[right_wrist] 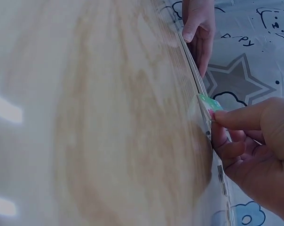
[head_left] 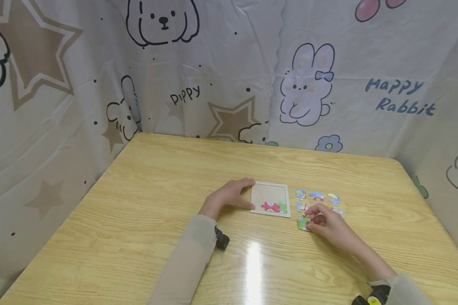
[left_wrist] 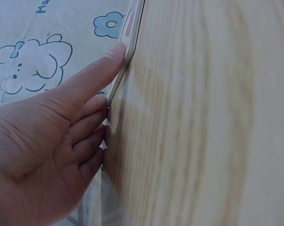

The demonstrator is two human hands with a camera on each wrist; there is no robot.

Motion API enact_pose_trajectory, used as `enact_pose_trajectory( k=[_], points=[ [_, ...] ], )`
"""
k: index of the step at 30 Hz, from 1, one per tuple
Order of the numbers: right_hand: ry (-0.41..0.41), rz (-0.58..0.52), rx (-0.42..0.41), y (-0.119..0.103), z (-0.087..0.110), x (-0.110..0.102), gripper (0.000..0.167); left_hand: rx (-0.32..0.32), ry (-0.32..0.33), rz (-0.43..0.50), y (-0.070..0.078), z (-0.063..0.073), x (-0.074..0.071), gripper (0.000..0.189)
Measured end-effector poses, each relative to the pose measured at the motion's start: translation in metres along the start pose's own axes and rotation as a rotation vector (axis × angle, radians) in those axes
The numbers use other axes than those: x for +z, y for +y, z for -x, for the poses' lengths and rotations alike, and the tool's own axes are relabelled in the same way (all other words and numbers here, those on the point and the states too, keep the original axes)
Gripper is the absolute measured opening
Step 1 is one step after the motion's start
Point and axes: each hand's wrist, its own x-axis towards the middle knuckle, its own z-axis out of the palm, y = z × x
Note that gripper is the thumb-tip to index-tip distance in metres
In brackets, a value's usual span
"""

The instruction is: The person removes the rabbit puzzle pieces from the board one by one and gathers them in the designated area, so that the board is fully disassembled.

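My left hand [head_left: 229, 194] steadies the left side of a square puzzle tray [head_left: 268, 192], its thumb touching the near left corner and its fingertips by the far one. In the left wrist view the thumb [left_wrist: 97, 70] lies straight against the tray's edge. Pink and green pieces [head_left: 276, 207] sit in the tray's near right part. To the tray's right, my right hand [head_left: 330, 224] pinches a green puzzle piece [head_left: 303, 224] between thumb and fingers. That piece is tilted in the right wrist view, one side raised.
Several loose puzzle pieces, among them a blue-and-red one [head_left: 317, 195] and a yellow-and-blue one [head_left: 333, 198], lie on the wooden table [head_left: 137, 220] behind and beside my right hand, which partly hides some. A printed curtain [head_left: 229, 76] encloses the table's back and sides.
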Motion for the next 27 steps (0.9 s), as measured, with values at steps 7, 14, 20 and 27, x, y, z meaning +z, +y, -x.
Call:
enact_pose_trajectory(
  k=[7, 14, 20, 27],
  points=[
    [0.012, 0.056, -0.019, 0.003, -0.001, 0.001, 0.025, -0.006, -0.003, -0.001, -0.002, -0.001, 0.001, 0.085],
    [0.023, 0.14, -0.025, 0.006, -0.002, 0.002, 0.024, 0.01, -0.001, 0.0, -0.002, -0.001, 0.001, 0.084],
    [0.031, 0.192, -0.018, 0.004, -0.003, 0.001, 0.026, 0.003, -0.006, 0.008, -0.001, 0.0, 0.001, 0.084],
    [0.008, 0.144, -0.034, -0.003, -0.013, 0.001, 0.026, 0.009, -0.004, -0.006, -0.002, -0.001, 0.0, 0.083]
  ],
)
